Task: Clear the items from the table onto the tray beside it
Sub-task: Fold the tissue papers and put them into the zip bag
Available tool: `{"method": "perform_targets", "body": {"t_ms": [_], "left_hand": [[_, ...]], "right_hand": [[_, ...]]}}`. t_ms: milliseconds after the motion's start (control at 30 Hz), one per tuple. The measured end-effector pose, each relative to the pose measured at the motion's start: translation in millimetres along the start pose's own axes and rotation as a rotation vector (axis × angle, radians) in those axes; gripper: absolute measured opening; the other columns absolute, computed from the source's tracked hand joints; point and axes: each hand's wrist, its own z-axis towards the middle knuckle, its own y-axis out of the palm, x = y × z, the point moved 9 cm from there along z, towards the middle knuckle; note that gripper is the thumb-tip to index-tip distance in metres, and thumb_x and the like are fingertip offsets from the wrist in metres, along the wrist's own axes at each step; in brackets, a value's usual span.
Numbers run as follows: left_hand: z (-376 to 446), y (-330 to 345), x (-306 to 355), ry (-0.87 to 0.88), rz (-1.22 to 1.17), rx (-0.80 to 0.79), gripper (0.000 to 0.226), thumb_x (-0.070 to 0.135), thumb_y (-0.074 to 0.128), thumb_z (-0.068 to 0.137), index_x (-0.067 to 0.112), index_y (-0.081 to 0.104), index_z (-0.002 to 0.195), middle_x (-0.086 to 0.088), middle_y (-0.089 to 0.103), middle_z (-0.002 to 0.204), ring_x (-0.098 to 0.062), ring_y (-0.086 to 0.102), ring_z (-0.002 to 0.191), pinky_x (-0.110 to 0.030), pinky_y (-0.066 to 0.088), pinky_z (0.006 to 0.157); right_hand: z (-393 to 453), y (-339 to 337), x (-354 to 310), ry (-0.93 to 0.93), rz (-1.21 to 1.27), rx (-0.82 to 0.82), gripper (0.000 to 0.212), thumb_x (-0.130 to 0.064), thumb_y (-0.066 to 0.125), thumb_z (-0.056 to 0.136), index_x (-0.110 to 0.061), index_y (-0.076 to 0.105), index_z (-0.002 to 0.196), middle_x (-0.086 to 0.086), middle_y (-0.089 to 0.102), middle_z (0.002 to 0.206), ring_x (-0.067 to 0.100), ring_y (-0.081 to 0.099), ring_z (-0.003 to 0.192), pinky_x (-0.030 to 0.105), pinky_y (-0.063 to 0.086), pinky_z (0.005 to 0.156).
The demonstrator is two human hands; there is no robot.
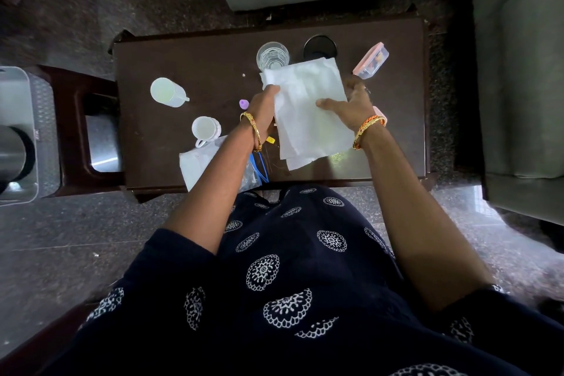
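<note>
Holding one white cloth (308,113) over the table (189,61) with both hands.

One dark table carries the items; one clear tray (18,137) sits on a stool (76,94) just left of it, with one steel vessel (12,156) inside. The cloth is the largest item, spread above the table's middle: the left hand (262,107) pinches its left edge, and the right hand (351,107) grips its right edge, thumb on top. One plastic bag (201,162) lies at the near edge under the left forearm. Behind the cloth stand one glass (272,55) and one black cup (319,46), partly covered by it. One lidded box (370,60) lies tilted at far right. Left of the hands are one plastic cup (166,91) and one white mug (206,129), well apart. One small purple cap (244,104) sits just beside the left hand.
</note>
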Motion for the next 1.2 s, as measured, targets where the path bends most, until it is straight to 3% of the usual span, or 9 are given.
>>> {"method": "perform_targets", "body": {"t_ms": [133,300,467,500,667,867,967,1067,1200], "left_hand": [[3,8,-8,0.014,0.128,-0.074,0.036,0.039,0.065,0.083,0.011,0.066,0.106,-0.014,0.069,0.112,-0.028,0.066,0.101,-0.04,0.053,0.092],[-3,19,-3,0.171,0.297,-0.122,0.039,0.007,0.077,0.072,0.009,0.061,0.107,-0.014,0.067,0.113,-0.022,0.065,0.095,-0.033,0.054,0.083],[-8,25,17,0.232,-0.053,-0.26,0.01,0.024,0.064,0.086,0.022,0.068,0.095,0.004,0.074,0.086,-0.013,0.07,0.077,-0.027,0.058,0.068],[-7,23,13,0.182,-0.185,-0.284,0.02,0.035,0.054,0.09,0.022,0.069,0.091,0.005,0.072,0.08,-0.013,0.068,0.07,-0.026,0.055,0.064],[-7,31,-26,-0.107,-0.564,-0.343,0.07,0.076,0.033,0.078,0.025,0.065,0.114,-0.001,0.061,0.125,-0.025,0.053,0.123,-0.047,0.041,0.104],[-3,44,-13,-0.091,-0.678,-0.345,0.082,0.078,0.027,0.078,0.021,0.052,0.132,-0.005,0.059,0.126,-0.026,0.056,0.115,-0.046,0.041,0.103],[-3,43,-12,-0.083,-0.553,-0.391,0.088,0.084,0.025,0.074,0.022,0.055,0.129,-0.006,0.06,0.127,-0.026,0.053,0.121,-0.046,0.039,0.105],[8,17,-14,-0.024,-0.221,-0.204,0.09,0.079,0.047,0.062,0.025,0.047,0.134,-0.003,0.054,0.136,-0.02,0.043,0.133,-0.044,0.035,0.107],[26,18,8,0.208,0.07,-0.296,0.067,0.028,0.078,0.064,0.027,0.046,0.123,0.018,0.068,0.107,-0.003,0.065,0.1,-0.023,0.053,0.077]], "right_hand": [[-7,5,10,0.042,0.253,-0.058,0.028,-0.02,0.08,0.071,-0.016,0.06,0.09,0.003,0.068,0.093,0.021,0.067,0.081,0.047,0.057,0.081],[-11,9,11,0.058,0.346,-0.094,0.032,-0.011,0.077,0.073,-0.015,0.06,0.1,0.008,0.067,0.102,0.027,0.066,0.091,0.053,0.053,0.088],[-13,-12,-19,-0.124,0.414,-0.033,0.041,-0.011,0.077,0.074,-0.01,0.06,0.112,0.01,0.067,0.11,0.028,0.067,0.098,0.051,0.054,0.088],[-13,-16,-22,-0.13,0.445,-0.007,0.043,-0.01,0.077,0.074,-0.008,0.06,0.114,0.011,0.067,0.112,0.029,0.067,0.099,0.052,0.054,0.088],[-13,-13,-31,-0.151,0.535,0.062,0.056,-0.004,0.077,0.072,-0.003,0.053,0.122,0.016,0.062,0.12,0.033,0.062,0.107,0.055,0.052,0.09],[-21,-7,-38,-0.238,0.454,0.12,0.05,-0.001,0.077,0.072,-0.002,0.055,0.117,0.014,0.064,0.117,0.029,0.062,0.104,0.046,0.054,0.087],[-22,-7,-40,-0.261,0.383,0.137,0.047,-0.003,0.076,0.074,-0.004,0.056,0.116,0.006,0.064,0.11,0.019,0.063,0.096,0.035,0.054,0.082],[-14,-13,-34,-0.237,0.414,0.131,0.05,-0.005,0.077,0.074,-0.006,0.054,0.119,0.008,0.063,0.115,0.023,0.063,0.101,0.04,0.054,0.084],[5,-11,-24,-0.164,0.322,0.02,0.054,-0.007,0.078,0.073,-0.003,0.053,0.121,0.017,0.062,0.121,0.033,0.061,0.108,0.055,0.051,0.092]]}}
